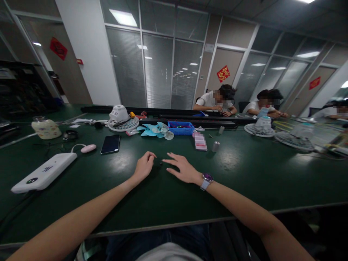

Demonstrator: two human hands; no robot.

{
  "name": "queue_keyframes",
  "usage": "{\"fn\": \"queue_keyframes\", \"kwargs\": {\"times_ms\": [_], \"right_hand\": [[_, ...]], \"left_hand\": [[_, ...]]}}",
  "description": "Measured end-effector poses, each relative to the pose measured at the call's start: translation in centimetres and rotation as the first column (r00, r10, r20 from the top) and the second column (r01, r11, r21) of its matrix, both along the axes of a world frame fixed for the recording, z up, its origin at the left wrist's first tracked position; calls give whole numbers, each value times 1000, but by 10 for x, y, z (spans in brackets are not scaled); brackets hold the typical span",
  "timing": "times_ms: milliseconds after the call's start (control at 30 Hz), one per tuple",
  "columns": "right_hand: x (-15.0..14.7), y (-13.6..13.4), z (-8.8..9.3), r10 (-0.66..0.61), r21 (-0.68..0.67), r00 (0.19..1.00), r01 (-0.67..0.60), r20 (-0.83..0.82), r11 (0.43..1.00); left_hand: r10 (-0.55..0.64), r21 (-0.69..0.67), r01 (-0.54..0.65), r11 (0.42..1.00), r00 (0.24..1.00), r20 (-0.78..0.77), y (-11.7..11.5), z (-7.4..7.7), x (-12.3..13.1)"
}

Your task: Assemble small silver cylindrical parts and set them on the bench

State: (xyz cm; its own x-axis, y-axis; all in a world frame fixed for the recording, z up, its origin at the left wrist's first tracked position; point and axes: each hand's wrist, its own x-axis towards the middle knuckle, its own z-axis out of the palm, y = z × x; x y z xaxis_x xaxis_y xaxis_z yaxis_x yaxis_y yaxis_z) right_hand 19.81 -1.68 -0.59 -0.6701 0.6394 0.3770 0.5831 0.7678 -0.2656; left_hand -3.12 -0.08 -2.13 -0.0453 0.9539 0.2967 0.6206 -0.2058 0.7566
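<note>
**Both hands bracket a tiny dark part on the green table**

Left hand is curled, fingertips drawn toward the thumb; too small to tell if it pinches anything. Right hand lies palm down with fingers spread, nothing held, a wristwatch on the wrist. The small dark part sits on the table between the two sets of fingertips, probably hemmed in so it can't roll. The table surface is matte, faintly glossy. Further back are a glossy black phone, pale blue plastic fan blades and a blue tray holding loose bits.
</note>
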Motion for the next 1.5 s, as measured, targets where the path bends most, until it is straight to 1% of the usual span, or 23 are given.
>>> {"fn": "queue_keyframes", "kwargs": {"times_ms": [33, 67, 133, 267, 400, 500, 600, 667, 733, 833, 867, 900, 933, 967, 1033, 1067, 1133, 1200, 1233, 1300, 1500], "right_hand": [[-9, -4, -2, 68, -38, 997, -66, 42, 997], [-15, -7, -3, 111, -65, 991, -106, 70, 992], [-20, -9, -4, 144, -99, 984, -134, 104, 986], [-22, -5, -2, 134, -130, 983, -118, 128, 984], [-23, -1, -2, 120, -141, 988, -105, 102, 984], [-24, 1, -4, 111, -114, 993, -105, 48, 988], [-23, 2, -5, 98, -47, 994, -100, -44, 994], [-21, 3, -5, 46, -11, 987, -48, -157, 999], [-14, 5, -4, -32, 15, 960, 38, -277, 999], [9, 18, 0, -138, 88, 907, 187, -399, 978], [21, 25, 2, -182, 122, 886, 255, -428, 959], [36, 34, 5, -240, 156, 860, 340, -451, 927], [53, 42, 7, -311, 187, 828, 436, -467, 880], [71, 51, 10, -390, 213, 788, 534, -476, 819], [110, 66, 14, -545, 242, 690, 699, -476, 673], [128, 72, 16, -611, 242, 638, 758, -470, 606], [159, 79, 16, -717, 212, 535, 842, -448, 496], [179, 81, 14, -795, 162, 448, 893, -408, 420], [184, 81, 13, -822, 138, 417, 908, -388, 396], [189, 81, 10, -850, 100, 383, 922, -363, 373], [185, 83, 11, -852, 64, 378, 922, -363, 382]], "left_hand": [[-1, 5, 1, 1000, 1000, -1, 0, 0, 0], [-1, 9, 1, 1000, 1000, -1, 0, 0, 0], [0, 14, 0, 1000, 1000, 1, 0, 0, 1], [-5, 12, 5, 1000, 1000, 6, 1, -1, 1], [-11, 12, 11, 1000, 1000, 4, 1, -2, 0], [-14, 10, 14, 1000, 1000, 1, 0, -1, 1], [-8, 9, 9, 1000, 1000, -2, -1, 1, 1], [-10, 9, 10, 1000, 1000, -6, -2, 2, 2], [-14, 8, 14, 1000, 1000, -9, -2, 2, 1], [-19, 5, 19, 1000, 1000, -11, -2, 1, 0], [-21, 4, 21, 1000, 1000, -11, -2, 1, 0], [-22, 2, 22, 1000, 1000, -10, -2, 1, 0], [-24, 0, 24, 1000, 1000, -9, -1, 1, 0], [-25, -2, 25, 1000, 1000, -8, -1, 1, 0], [-25, -6, 25, 1000, 1000, -6, -2, 1, 0], [-25, -7, 25, 1000, 1000, -6, -2, 1, 0], [-28, -9, 28, 1000, 1000, -8, -2, 1, 0], [-33, -6, 33, 999, 999, -11, -2, 1, 0], [-35, -5, 35, 999, 999, -12, -2, 1, 0], [-35, -3, 35, 999, 999, -13, -1, 0, 0], [-27, -7, 27, 1000, 999, -20, -2, 1, 1]]}}
